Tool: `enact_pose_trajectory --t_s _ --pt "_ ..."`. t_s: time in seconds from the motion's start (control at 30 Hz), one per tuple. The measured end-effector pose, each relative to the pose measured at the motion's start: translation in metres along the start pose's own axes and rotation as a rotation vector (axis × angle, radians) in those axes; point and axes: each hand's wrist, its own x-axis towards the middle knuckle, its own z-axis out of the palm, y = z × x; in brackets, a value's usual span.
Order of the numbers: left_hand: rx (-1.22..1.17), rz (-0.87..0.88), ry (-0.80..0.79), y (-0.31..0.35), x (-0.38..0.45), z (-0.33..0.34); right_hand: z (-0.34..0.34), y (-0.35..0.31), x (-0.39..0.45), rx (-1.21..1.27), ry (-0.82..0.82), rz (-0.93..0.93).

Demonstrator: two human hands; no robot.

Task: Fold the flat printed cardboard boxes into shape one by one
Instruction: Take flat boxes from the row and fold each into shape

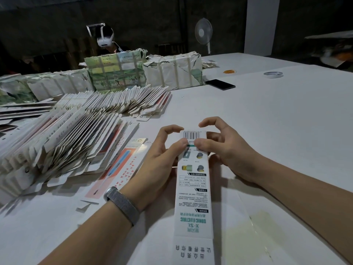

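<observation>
A long narrow white printed box [193, 194], opened into shape, lies lengthwise between my hands, its barcode end pointing away from me. My left hand [162, 159] grips its far end from the left, thumb pressed on the top face below the barcode. My right hand [223, 148] grips the same end from the right, thumb on top and fingers curled over the end flap. A large fanned pile of flat printed boxes [63, 142] lies at the left. One flat box [118, 167] with a red-and-blue print lies beside my left hand.
Wrapped bundles of packed cardboard [114, 71] stand along the far left of the white table [277, 115]. A black phone [220, 84], a tape roll [273, 74] and rubber bands [230, 71] lie beyond. A person wearing a headset [105, 38] sits opposite; a fan [203, 33] stands behind.
</observation>
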Motion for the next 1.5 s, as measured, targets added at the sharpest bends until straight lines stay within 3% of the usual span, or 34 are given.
enact_pose_trajectory --t_s 1.5 --pt "0.062 -0.049 -0.013 -0.0017 0.0020 -0.0053 0.0014 -0.0015 -0.0004 -0.022 0.053 -0.001"
